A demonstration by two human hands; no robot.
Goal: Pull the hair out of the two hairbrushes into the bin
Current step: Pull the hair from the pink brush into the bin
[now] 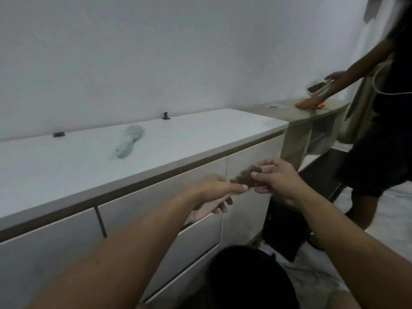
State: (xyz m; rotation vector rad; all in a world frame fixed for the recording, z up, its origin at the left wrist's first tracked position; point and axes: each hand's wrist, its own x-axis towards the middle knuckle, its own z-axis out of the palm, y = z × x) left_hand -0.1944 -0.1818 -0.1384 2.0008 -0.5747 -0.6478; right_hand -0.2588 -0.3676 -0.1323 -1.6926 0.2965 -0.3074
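1. A pink hairbrush (225, 198) is being held in mid-air in front of the cabinet, just right of centre, with its bristle face matted with brown hair (244, 176).
2. Its handle is being clamped by the curled fingers of the left hand (214, 188), at 9 o'clock from the hair.
3. The hair is being pinched between thumb and fingertips of the right hand (276, 181), at 3 o'clock.
4. A dark bin (284, 228) is being kept at 5 o'clock, well below the brush; pulled strands could be dropped onto the floor if they are released too far left.
5. A second, pale blue hairbrush (128, 141) is lying at 10 o'clock on the white countertop (200, 132) and could be overlooked.
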